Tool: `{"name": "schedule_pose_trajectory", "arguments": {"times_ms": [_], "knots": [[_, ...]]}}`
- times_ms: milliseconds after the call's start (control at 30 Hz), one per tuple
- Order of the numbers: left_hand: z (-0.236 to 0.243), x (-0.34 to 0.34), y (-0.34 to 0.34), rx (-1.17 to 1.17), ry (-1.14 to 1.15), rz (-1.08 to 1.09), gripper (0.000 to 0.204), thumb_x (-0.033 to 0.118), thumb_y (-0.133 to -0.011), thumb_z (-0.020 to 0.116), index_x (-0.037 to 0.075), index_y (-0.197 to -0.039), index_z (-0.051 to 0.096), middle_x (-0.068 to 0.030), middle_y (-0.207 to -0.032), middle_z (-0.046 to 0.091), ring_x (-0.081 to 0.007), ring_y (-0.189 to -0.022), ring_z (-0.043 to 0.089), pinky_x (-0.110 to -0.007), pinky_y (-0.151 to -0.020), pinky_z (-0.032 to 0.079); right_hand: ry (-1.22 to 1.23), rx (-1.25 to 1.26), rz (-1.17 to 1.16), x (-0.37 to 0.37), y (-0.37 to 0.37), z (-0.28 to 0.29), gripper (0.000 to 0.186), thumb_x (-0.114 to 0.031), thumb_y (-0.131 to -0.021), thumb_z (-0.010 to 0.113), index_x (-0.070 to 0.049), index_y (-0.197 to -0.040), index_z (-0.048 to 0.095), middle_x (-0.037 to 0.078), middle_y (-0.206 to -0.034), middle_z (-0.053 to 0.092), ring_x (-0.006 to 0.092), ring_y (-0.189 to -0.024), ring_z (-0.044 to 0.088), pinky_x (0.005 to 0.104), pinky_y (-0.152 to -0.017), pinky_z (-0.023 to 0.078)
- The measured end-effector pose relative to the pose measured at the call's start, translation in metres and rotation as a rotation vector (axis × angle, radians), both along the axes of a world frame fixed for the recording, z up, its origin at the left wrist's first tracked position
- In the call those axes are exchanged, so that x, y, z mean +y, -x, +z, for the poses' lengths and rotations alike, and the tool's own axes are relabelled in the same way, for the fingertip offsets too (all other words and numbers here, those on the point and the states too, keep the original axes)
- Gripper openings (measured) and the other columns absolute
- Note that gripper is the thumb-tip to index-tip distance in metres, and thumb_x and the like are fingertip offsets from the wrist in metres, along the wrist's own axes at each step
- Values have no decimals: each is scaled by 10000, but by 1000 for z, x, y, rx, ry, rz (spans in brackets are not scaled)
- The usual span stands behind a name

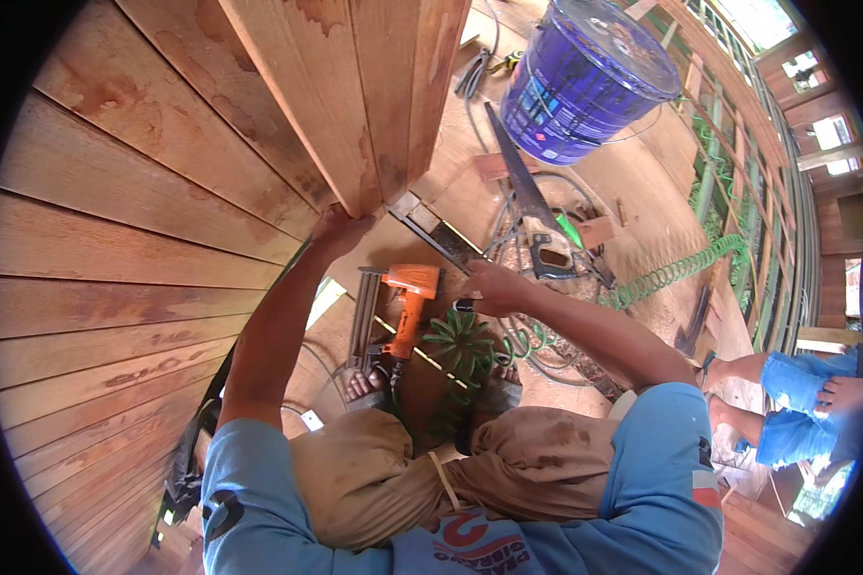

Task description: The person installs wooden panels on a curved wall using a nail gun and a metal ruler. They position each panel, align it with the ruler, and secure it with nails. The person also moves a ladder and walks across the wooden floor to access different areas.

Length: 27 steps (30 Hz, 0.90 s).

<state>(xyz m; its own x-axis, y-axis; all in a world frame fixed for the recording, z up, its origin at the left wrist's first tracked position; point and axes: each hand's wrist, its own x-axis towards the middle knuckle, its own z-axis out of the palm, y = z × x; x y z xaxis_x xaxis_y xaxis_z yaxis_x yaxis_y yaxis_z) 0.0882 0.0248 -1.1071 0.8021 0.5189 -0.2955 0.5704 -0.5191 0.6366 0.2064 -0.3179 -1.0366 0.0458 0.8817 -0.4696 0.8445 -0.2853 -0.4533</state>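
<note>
At three o'clock the right hand [499, 287] pinches the bar [434, 235], which points to twelve, probably to steady it; the left hand [340, 232], at ten, meets the board [307, 77], but its grip I cannot tell.

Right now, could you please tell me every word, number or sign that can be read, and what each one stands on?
Purple bucket: pale lettering and a small red mark, mostly too small to read.
Blue shirt: a red numeral and dark lettering, upside down in view; I won't copy them out.
Orange nail gun: no legible text.
</note>
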Motion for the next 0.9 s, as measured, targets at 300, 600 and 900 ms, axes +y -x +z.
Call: {"name": "schedule_pose_trajectory", "arguments": {"times_ms": [300, 600, 900], "knots": [[22, -9, 2, 35, -98, 19, 750, 555, -805, 678, 7, -1309, 586, -255, -1326, 590, -389, -1239, 576, -445, -1055, 467, -61, 76, -290, -23, 8, -46, 415, -256, -861, 684, -141, -1259, 661, 214, -1378, 547, 385, -1295, 520, 437, -1079, 450], [5, 2, 2, 73, -101, -74, 826, 583, -813, 667, -3, -1376, 516, -275, -1336, 579, -407, -1276, 542, -451, -1072, 450, -173, -35, -273, -62, 15, -7, 276, -103, -831, 653, -96, -1105, 685, 152, -1076, 642, 369, -1019, 628, 464, -855, 531], [3, 3, 6, -54, -37, -94, 752, 507, -822, 707, -1, -1349, 538, -263, -1308, 603, -391, -1240, 576, -453, -1038, 463, -386, 1033, -1367, -114, 51, 22, 620, 20, -912, 588, -127, -1497, 444, 70, -947, 658, 152, -747, 644, 302, -605, 558]]}}
